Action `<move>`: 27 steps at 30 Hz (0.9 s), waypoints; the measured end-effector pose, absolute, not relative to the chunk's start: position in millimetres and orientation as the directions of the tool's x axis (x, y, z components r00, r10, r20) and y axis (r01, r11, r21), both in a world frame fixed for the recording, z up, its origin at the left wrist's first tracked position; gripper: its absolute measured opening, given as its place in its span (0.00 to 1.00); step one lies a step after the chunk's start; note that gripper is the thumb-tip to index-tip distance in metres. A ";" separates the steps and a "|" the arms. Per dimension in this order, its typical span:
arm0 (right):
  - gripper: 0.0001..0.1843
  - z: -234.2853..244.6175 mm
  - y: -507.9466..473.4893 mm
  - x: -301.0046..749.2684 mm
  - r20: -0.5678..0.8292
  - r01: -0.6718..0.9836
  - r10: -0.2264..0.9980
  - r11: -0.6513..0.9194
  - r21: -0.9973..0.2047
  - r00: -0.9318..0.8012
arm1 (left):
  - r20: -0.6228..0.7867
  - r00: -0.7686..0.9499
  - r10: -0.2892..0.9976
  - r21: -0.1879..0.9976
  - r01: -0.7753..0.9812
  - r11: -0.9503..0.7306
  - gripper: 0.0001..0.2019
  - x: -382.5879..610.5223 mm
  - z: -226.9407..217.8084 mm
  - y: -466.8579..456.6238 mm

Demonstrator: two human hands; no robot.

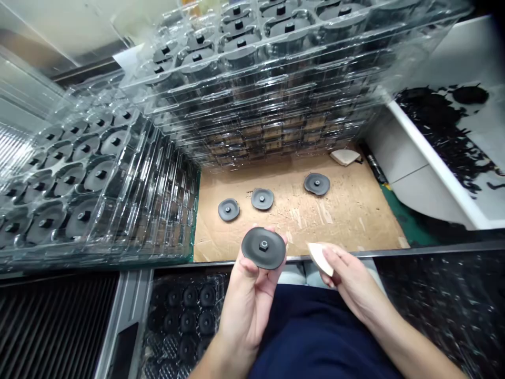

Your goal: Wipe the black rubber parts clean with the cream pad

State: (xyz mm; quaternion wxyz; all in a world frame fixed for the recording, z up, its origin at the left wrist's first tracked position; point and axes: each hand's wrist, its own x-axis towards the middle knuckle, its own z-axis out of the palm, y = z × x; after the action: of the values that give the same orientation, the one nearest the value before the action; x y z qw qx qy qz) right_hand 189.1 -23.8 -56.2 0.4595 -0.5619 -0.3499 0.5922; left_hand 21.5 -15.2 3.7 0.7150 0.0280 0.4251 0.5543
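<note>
My left hand (252, 295) is closed around the edge of a black oval rubber disc (252, 255), whose raised centre stud faces up. In my right hand (349, 279) a folded cream-coloured cloth pad (321, 258) is pinched between thumb and fingers, a little to the right of the disc and apart from it. Beyond my hands, three similar discs lie on the cardboard sheet (347, 226): a left one (229, 216), a middle one (262, 205) and a right one (316, 190).
Stacked clear plastic trays (252, 95) holding black discs stand at the back; another tray stack (87, 163) rises at the left. A white bin (489, 205) with black scraps is at the right. Another cream pad (344, 157) and a black marker-like stick (373, 163) lie nearby.
</note>
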 end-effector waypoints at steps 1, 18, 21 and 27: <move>0.17 -48.0 -19.2 187.6 -0.340 -0.154 0.939 -0.330 -0.931 0.048 | -0.574 0.031 0.818 0.513 -0.765 0.389 0.24 22.9 4.2 -15.8; 0.12 30.9 8.5 153.3 0.280 0.232 0.881 0.384 -0.894 -0.381 | -0.652 0.114 0.750 0.525 -0.646 0.554 0.23 19.7 -2.3 -16.1; 0.10 35.5 11.5 158.4 0.113 0.215 0.854 0.253 -0.943 -0.508 | -0.623 0.164 0.764 0.522 -0.640 0.563 0.26 19.0 -3.5 -14.5; 0.12 34.8 13.7 158.3 0.327 0.231 0.873 0.425 -0.875 -0.363 | -0.641 0.193 0.743 0.515 -0.610 0.603 0.22 21.6 0.7 -14.2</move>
State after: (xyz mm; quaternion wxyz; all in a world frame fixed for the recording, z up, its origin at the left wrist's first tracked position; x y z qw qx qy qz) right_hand 158.3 13.7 34.8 0.4201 -0.3770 -0.7320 0.3816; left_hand 21.6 -14.2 0.7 0.7689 0.0727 0.4583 0.4398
